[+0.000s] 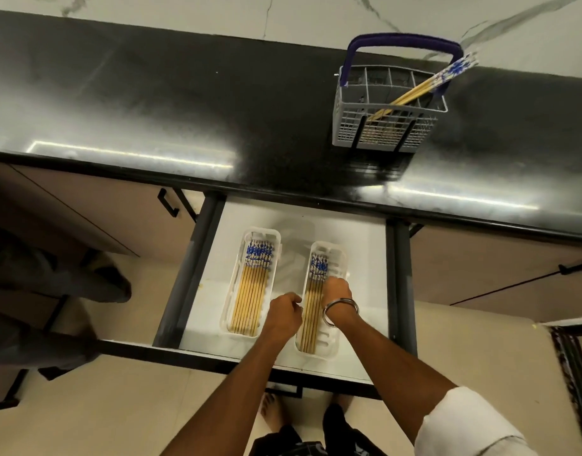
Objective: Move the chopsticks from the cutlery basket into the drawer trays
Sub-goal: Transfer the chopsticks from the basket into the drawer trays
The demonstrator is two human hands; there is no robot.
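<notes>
Both hands are low in the open drawer (365,245), at the lower centre of the frame. The right hand (338,290), with a metal bangle (340,311) at the wrist, is curled down onto the chopsticks in the right tray (329,343); its fingertips are hidden, so whether it pinches them or only presses is not clear. The left hand (283,313) sits just beside that tray's left edge with fingers curled; what it touches cannot be told.

The step in hand looks like settling the newest chopsticks into the right tray. Done well, the sticks lie parallel, patterned ends all toward the worktop (184,103), tips flush at the near end — a light nudge from each side should do it without lifting any stick over its neighbours.

The chopsticks are slim yellow sticks with blue-and-white patterned tops. A full row lies in the left tray (232,311), and a narrower bunch fills only the left part of the right tray. A few more chopsticks (427,85) lean diagonally in the grey cutlery basket (386,126) with its blue handle, which stands on the dark worktop at the upper right — so the task is not yet finished.
</notes>
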